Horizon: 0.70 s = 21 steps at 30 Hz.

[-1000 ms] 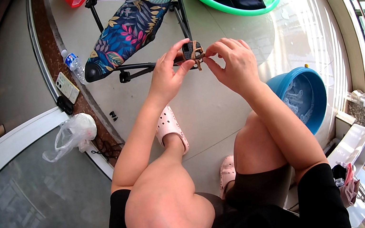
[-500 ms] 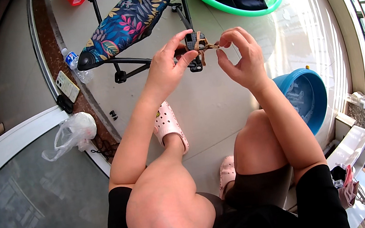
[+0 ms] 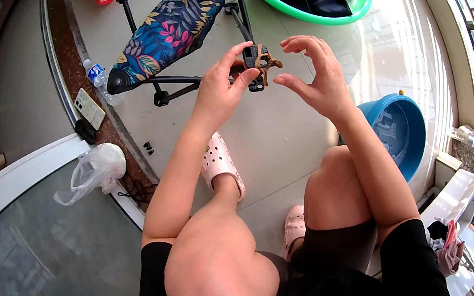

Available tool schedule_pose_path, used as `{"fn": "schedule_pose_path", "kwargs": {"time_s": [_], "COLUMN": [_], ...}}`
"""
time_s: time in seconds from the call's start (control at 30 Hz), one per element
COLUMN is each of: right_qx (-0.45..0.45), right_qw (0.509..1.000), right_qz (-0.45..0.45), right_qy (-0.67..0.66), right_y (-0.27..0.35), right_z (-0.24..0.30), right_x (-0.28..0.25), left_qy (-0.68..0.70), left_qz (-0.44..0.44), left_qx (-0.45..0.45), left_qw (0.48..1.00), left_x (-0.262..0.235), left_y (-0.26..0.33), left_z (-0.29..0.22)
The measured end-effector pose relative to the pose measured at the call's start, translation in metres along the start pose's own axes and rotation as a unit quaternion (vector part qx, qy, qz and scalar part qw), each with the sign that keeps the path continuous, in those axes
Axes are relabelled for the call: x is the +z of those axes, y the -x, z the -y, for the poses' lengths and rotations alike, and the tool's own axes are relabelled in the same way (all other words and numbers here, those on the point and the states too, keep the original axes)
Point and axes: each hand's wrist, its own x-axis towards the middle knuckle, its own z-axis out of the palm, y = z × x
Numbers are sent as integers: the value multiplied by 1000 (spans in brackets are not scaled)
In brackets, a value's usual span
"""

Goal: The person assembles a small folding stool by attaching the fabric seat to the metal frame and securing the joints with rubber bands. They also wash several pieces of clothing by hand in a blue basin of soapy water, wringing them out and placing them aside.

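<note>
My left hand [image 3: 222, 81] pinches a small black textured block [image 3: 253, 56] between thumb and fingers. Tan rubber bands [image 3: 264, 64] are looped around the block, and a loose bunch of them sticks out on its right side. To the right of it, my right hand [image 3: 319, 71] is open, thumb and fingers apart and not touching the bands. Behind the block stands a folding stool with black legs and a leaf-patterned fabric seat [image 3: 174, 33]. Whether the block touches the stool's leg, I cannot tell.
A green basin [image 3: 316, 19] holds dark clothes at the far right. A blue bucket [image 3: 401, 133] stands beside my right forearm. By the door sill on the left are a plastic bottle [image 3: 96, 74], a phone [image 3: 90, 108] and a white plastic bag [image 3: 103, 165].
My right hand has let go of the bands and its fingers have spread. My left hand still holds the block. The whole view has shifted slightly.
</note>
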Motion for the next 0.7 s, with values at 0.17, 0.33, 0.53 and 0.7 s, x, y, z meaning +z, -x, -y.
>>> {"fn": "schedule_pose_path", "kwargs": {"time_s": [0.17,0.33,0.53,0.7], "right_qx": [-7,-26,153,303], "right_qw": [995,987,967,783], "right_qz": [-15,22,-41,83], "right_qy": [94,156,-202,-536], "right_y": [-7,-4,3,-2], "right_z": [6,4,-2,6], "right_x": [6,11,-3,-11], "left_qy": [5,7,-3,-12], "left_qz": [-1,7,9,11], "left_qx": [15,3,8,-4], "left_qw": [1000,1000,1000,1000], "left_x": [-3,-4,-7,-4], "left_y": [0,0,-2,-3], "left_z": [-4,-2,2,4]}}
